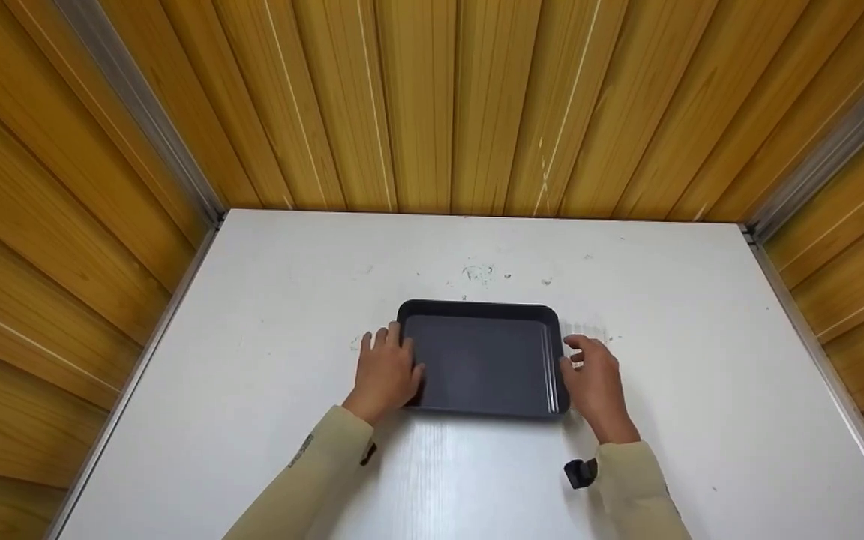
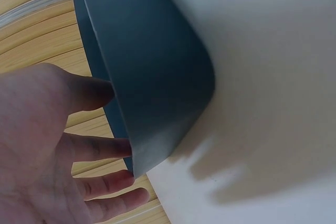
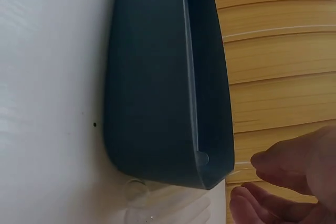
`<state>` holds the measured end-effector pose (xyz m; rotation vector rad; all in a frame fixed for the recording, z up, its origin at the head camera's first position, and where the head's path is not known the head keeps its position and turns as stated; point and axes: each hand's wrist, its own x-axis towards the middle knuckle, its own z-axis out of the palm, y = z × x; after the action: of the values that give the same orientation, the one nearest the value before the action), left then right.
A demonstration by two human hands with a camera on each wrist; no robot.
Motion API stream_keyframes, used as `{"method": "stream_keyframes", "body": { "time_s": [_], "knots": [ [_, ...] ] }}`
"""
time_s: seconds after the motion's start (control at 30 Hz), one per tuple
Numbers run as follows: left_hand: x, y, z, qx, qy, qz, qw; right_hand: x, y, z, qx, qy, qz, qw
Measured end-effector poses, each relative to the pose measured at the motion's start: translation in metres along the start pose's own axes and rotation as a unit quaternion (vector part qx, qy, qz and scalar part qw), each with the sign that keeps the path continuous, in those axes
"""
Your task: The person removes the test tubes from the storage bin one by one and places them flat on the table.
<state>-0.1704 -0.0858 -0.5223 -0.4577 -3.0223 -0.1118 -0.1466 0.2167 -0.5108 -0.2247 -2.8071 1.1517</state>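
Note:
A dark grey rectangular tray [image 1: 477, 360] with raised walls and rounded corners lies on the white table. My left hand [image 1: 387, 369] rests over its left wall. In the left wrist view the thumb [image 2: 92, 93] and one finger reach behind the rim, with the other fingers at the tray's corner, all fairly straight. My right hand [image 1: 593, 379] is beside the right wall, its fingers loosely bent. The right wrist view shows a gap between those fingers [image 3: 283, 161] and the tray corner. A faint clear ribbed piece [image 3: 184, 208] shows by that corner; its kind is unclear.
The white table [image 1: 289, 285] carries small dark marks [image 1: 478, 272] behind the tray. Yellow wood-patterned panels [image 1: 447, 112] wall it in at the back and both sides, with metal corner strips. A black device [image 1: 579, 474] is at the right wrist.

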Motion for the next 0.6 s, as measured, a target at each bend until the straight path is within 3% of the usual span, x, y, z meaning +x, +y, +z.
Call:
{"method": "stream_keyframes", "body": {
  "time_s": [0.6],
  "knots": [
    [-0.002,-0.001,0.000,-0.017,0.014,0.006,0.9997,-0.005,-0.012,0.020,-0.019,-0.037,-0.038,0.998]
  ]
}}
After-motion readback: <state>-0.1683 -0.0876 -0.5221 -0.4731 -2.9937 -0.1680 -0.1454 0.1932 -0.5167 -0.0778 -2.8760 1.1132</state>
